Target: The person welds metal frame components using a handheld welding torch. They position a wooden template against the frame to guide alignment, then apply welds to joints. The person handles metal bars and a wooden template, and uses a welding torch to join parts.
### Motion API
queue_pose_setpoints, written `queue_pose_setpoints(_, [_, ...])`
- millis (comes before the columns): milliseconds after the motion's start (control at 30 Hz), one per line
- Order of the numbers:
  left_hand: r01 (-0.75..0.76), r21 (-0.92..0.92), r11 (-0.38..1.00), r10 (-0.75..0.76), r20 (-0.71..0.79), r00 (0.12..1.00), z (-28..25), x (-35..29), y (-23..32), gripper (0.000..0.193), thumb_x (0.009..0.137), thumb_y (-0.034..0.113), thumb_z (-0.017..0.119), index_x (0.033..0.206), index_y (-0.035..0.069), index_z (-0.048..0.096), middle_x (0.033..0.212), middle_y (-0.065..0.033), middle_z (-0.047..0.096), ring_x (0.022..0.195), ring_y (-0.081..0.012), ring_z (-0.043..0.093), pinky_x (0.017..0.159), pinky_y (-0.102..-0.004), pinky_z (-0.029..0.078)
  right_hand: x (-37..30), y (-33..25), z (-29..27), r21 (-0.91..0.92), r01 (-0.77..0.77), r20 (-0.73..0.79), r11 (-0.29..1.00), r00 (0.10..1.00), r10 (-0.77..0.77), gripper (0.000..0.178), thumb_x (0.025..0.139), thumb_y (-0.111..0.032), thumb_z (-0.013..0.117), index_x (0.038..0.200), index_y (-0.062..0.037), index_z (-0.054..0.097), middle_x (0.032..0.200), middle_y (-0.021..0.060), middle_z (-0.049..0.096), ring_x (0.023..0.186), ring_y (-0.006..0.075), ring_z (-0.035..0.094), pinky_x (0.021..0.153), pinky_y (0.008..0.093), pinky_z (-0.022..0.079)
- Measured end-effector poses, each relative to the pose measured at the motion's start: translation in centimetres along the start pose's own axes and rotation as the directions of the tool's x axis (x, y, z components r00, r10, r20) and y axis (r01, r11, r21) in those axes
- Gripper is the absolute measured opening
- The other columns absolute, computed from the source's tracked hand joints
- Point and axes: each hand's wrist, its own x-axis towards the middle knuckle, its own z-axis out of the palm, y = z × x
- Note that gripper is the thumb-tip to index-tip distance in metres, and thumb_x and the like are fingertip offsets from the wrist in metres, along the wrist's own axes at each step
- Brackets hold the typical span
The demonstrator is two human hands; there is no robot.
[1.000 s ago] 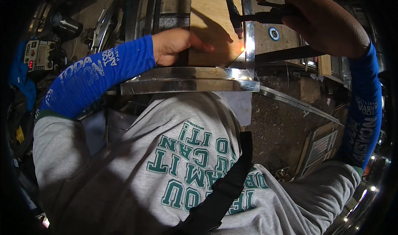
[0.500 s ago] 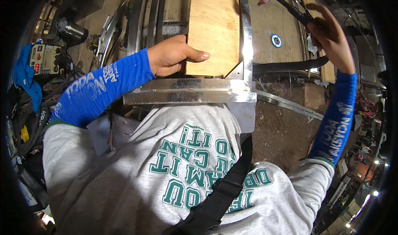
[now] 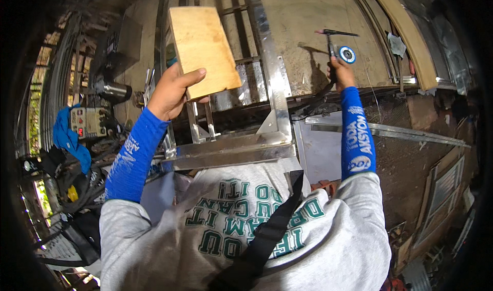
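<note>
My left hand (image 3: 172,92) grips a pale wooden board (image 3: 205,50) by its lower left edge, thumb on the face and fingers behind. The board is tilted above a shiny metal frame (image 3: 233,151) of square tubes, with triangular plates in its near corners. Off to the right, my right hand (image 3: 343,75) is closed around the black handle of a TIG welding torch (image 3: 331,45). Its head has a pinkish nozzle pointing left and a long black cap pointing right. A blue-rimmed disc (image 3: 347,55) lies on the tabletop just beside the torch.
A plywood tabletop (image 3: 303,14) lies under the frame. On the left are a welding machine (image 3: 88,122) with a red display, a blue cloth (image 3: 72,142) and a metal cylinder (image 3: 114,92). Metal bars (image 3: 400,132) stretch across the right, below a long wooden plank (image 3: 405,29).
My left hand has moved the board left and up off the near corner of the frame. My right hand has come inward and lower with the torch. The view has shifted.
</note>
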Motion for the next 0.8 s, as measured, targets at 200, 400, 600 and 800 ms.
queue_pose_setpoints(200, [0.036, 0.009, 0.999, -0.035, -0.149, 0.988, -0.9, 2.0, 1.2, 0.041, 0.102, 0.022, 0.063, 0.137, 0.0, 0.055, 0.12, -0.0137, 0.07, 0.1, -0.0248, 0.074, 0.07, -0.0392, 0.066, -0.8, 6.1, 3.5, -0.321, 0.107, -0.27, 0.941, 0.942, -0.199, 0.038, 0.092, -0.033, 0.079, 0.098, 0.0042, 0.073, 0.072, 0.0049, 0.068, 0.058, 0.016, 0.059, 0.054, 0.0348, 0.045])
queue_pose_setpoints(400, [0.229, 0.188, 0.955, -0.198, -0.171, 0.965, -3.1, 10.2, 0.0, 0.044, 0.1, 0.021, 0.064, 0.13, -0.01, 0.055, 0.117, -0.02, 0.07, 0.098, -0.0335, 0.074, 0.076, -0.0486, 0.066, -10.9, 7.6, 4.3, 0.372, 0.054, -0.249, 0.927, 0.967, 0.043, 0.016, 0.096, -0.015, 0.074, 0.095, -0.0071, 0.06, 0.071, -0.0005, 0.055, 0.053, 0.0099, 0.051, 0.043, 0.0261, 0.038])
queue_pose_setpoints(600, [0.207, 0.256, 0.944, -0.148, -0.23, 0.962, -4.6, 21.2, -6.3, 0.042, 0.098, 0.018, 0.066, 0.129, -0.008, 0.054, 0.112, -0.0206, 0.069, 0.093, -0.0389, 0.074, 0.073, -0.0558, 0.066, -19.7, 10.0, 1.0, 0.314, 0.028, -0.354, 0.949, 0.931, 0.09, 0.016, 0.093, -0.013, 0.075, 0.092, -0.007, 0.06, 0.07, -0.0005, 0.056, 0.052, 0.0089, 0.052, 0.041, 0.024, 0.038])
queue_pose_setpoints(800, [0.228, 0.226, 0.947, -0.191, -0.175, 0.966, -4.8, 27.6, -10.5, 0.038, 0.098, 0.019, 0.071, 0.124, -0.006, 0.059, 0.113, -0.0203, 0.07, 0.094, -0.0378, 0.073, 0.074, -0.0528, 0.065, -27.0, 12.9, -3.2, 0.33, -0.012, -0.581, 0.944, 0.786, 0.213, 0.016, 0.092, -0.011, 0.075, 0.088, -0.0057, 0.06, 0.07, 0.0, 0.057, 0.052, 0.0083, 0.052, 0.041, 0.0229, 0.037])
